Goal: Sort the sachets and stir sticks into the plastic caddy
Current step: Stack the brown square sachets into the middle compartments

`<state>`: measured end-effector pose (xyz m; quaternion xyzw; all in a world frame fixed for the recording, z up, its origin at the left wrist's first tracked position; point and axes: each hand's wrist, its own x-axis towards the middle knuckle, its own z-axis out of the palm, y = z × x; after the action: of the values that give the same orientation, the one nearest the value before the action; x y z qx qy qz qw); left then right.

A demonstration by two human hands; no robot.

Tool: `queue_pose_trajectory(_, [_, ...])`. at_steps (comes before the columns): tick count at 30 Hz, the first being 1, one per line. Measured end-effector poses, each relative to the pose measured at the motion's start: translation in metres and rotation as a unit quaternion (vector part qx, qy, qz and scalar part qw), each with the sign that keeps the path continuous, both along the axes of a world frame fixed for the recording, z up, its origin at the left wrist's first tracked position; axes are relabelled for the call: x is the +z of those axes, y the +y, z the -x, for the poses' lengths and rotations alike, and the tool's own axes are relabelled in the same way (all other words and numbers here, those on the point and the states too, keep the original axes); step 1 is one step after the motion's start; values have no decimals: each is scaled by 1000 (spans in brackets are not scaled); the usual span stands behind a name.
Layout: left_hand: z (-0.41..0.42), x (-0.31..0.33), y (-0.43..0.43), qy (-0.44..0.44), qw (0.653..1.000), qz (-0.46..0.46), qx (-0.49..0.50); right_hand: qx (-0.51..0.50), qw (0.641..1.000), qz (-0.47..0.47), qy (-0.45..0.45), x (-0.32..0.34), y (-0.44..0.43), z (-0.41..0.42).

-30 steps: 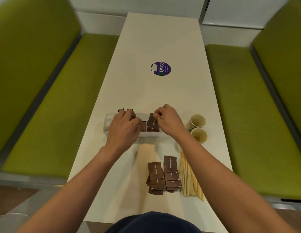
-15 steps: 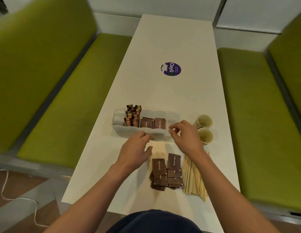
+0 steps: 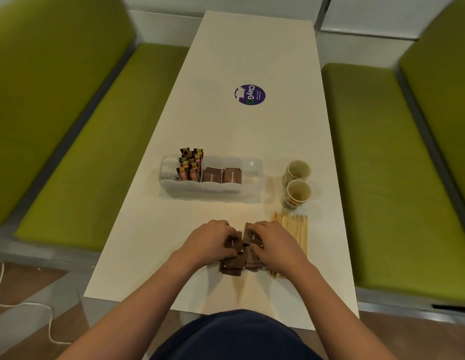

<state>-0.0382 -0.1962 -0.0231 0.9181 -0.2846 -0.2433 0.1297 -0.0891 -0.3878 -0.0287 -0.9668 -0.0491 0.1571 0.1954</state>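
A clear plastic caddy stands mid-table. It holds white sachets at its left end, orange-and-brown sachets upright beside them, and two brown sugar sachets in the middle. Its right compartment looks bare. Near the front edge lies a pile of brown sachets. My left hand pinches one brown sachet from that pile. A second brown sachet is pinched by my right hand. Wooden stir sticks lie just right of the pile, partly under my right wrist.
Two paper cups stand right of the caddy, beyond the sticks. A purple round sticker marks the white table farther back. Green benches run along both sides. A white cable lies on the floor at left.
Both hands drew back from the caddy, where they left two brown sachets, to the near pile. Each now pinches a brown sachet there.
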Motion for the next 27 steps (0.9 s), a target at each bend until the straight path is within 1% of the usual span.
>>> queue_pose_trajectory(3, [-1,-2,1,-32,999,-7,2,9,999,27,-16,-5,0,3])
queue_pose_trajectory(6, [-1,0,3,-67,998,-4,10,-9,999,25,-28,-5,-1,6])
queue_pose_trajectory(8, [-4,5,5,-91,995,20,25,-25,998,18,-55,-3,-2,6])
queue_pose_trajectory(13, [-27,34,16,-185,973,113,78,-86,982,-27,-163,13,-2,1])
queue_pose_trajectory(16, [-52,58,21,-245,954,145,94,-121,964,-103,-212,24,2,-4])
queue_pose_trajectory(18, [-70,69,25,-265,948,138,109,-130,948,-149,-249,33,6,-6])
queue_pose_trajectory(20, [-89,75,27,-270,950,102,122,-132,937,-167,-277,39,11,-7])
queue_pose_trajectory(23, [-112,72,29,-265,957,37,114,-155,926,-212,-271,45,16,-5])
queue_pose_trajectory(27, [-134,54,29,-257,963,13,76,-193,914,-245,-259,48,16,-5])
